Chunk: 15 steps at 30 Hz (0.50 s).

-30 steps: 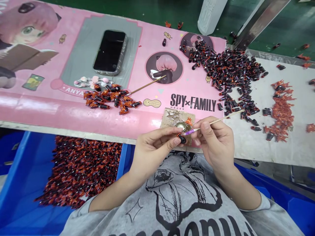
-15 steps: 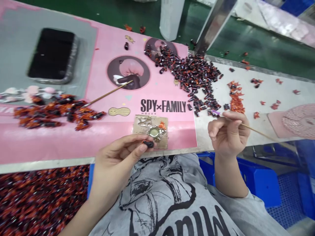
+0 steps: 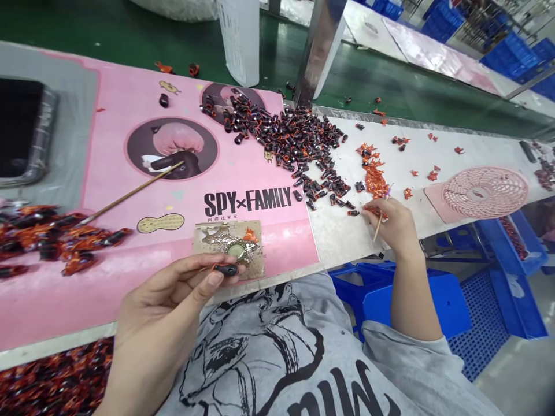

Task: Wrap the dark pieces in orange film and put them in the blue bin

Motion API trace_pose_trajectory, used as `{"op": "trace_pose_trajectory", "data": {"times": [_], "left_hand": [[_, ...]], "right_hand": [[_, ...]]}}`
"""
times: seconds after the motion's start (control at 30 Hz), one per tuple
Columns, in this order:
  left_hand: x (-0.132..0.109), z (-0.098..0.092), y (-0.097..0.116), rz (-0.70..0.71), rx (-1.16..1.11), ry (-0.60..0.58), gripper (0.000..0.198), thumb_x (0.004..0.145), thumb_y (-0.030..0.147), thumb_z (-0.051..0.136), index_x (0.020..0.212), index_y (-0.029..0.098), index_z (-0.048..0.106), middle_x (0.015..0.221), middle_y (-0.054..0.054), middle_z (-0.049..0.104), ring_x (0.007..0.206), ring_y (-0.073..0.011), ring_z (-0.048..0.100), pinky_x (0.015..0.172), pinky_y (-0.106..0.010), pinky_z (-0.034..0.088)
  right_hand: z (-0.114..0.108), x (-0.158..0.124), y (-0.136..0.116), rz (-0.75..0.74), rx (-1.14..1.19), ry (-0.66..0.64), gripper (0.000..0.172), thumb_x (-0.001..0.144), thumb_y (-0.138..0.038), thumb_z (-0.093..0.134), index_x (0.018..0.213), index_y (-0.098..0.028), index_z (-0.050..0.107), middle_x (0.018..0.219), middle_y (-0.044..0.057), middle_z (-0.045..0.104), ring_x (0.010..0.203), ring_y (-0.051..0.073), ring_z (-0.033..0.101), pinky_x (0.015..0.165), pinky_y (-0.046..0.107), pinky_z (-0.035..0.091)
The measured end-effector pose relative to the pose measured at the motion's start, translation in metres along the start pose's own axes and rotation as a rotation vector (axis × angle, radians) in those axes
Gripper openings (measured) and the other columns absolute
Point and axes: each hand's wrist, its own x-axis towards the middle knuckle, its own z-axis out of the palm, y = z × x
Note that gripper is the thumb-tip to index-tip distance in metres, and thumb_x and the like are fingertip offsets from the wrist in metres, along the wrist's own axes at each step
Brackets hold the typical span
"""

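Observation:
My left hand [image 3: 173,294] is closed, pinching a small black plastic piece [image 3: 226,270] with an orange end between thumb and fingers. Just beyond it lies a square plate [image 3: 255,263] smeared with something wet and shiny, with a round cap-like disc [image 3: 236,252] and an orange bit [image 3: 250,235] on it. My right hand [image 3: 394,225] holds a thin wooden stick [image 3: 378,226] and has its fingertips down at the near end of a pile of small orange spiky pieces [image 3: 375,178]. Whether the fingertips grip one of these is hidden.
Many black pieces [image 3: 299,136] lie heaped beyond the mat. Finished-looking black-and-orange pieces [image 3: 78,242] sit at left beside a brush-like stick [image 3: 134,193] and a phone [image 3: 19,127]. A metal post [image 3: 318,52] rises behind; a pink fan cover [image 3: 485,192] lies at right.
My right hand has lowered onto the orange pile, and its stick has swung from pointing right to pointing toward me. The view has shifted right; my left hand still pinches the black piece.

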Motion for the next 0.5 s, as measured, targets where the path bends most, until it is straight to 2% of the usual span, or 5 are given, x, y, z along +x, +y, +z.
{"op": "trace_pose_trajectory", "data": {"times": [0.13, 0.33, 0.4, 0.5], "left_hand": [[-0.001, 0.004, -0.002, -0.011, 0.005, -0.040, 0.022, 0.064, 0.040, 0.093, 0.079, 0.029, 0.081, 0.082, 0.004, 0.081, 0.072, -0.0128, 0.076, 0.074, -0.015, 0.064], [-0.001, 0.004, -0.002, -0.003, 0.005, -0.099, 0.018, 0.068, 0.037, 0.091, 0.081, 0.029, 0.081, 0.082, 0.001, 0.082, 0.073, -0.0150, 0.077, 0.073, -0.017, 0.064], [0.001, 0.005, -0.004, 0.002, -0.030, -0.142, 0.017, 0.069, 0.035, 0.090, 0.080, 0.027, 0.081, 0.080, 0.000, 0.081, 0.073, -0.0159, 0.077, 0.071, -0.019, 0.064], [0.003, 0.011, -0.008, -0.015, -0.094, -0.284, 0.013, 0.070, 0.031, 0.090, 0.079, 0.026, 0.081, 0.082, -0.003, 0.081, 0.075, -0.0170, 0.077, 0.072, -0.022, 0.064]], "right_hand": [[0.008, -0.003, -0.007, -0.001, 0.033, -0.047, 0.012, 0.083, -0.026, 0.063, 0.086, -0.021, 0.074, 0.082, 0.010, 0.072, 0.078, 0.026, 0.067, 0.072, 0.039, 0.053], [0.008, -0.001, -0.012, 0.024, 0.173, 0.034, 0.017, 0.081, -0.024, 0.065, 0.095, -0.019, 0.074, 0.078, 0.007, 0.070, 0.070, 0.022, 0.065, 0.069, 0.038, 0.055], [0.009, 0.002, -0.028, 0.012, 0.242, 0.072, 0.019, 0.084, -0.027, 0.066, 0.100, -0.019, 0.073, 0.084, 0.007, 0.071, 0.072, 0.020, 0.066, 0.070, 0.037, 0.056], [0.016, 0.004, -0.074, -0.037, 0.508, 0.124, 0.018, 0.086, -0.027, 0.070, 0.102, -0.021, 0.072, 0.092, 0.006, 0.071, 0.079, 0.018, 0.068, 0.069, 0.033, 0.057]]}}
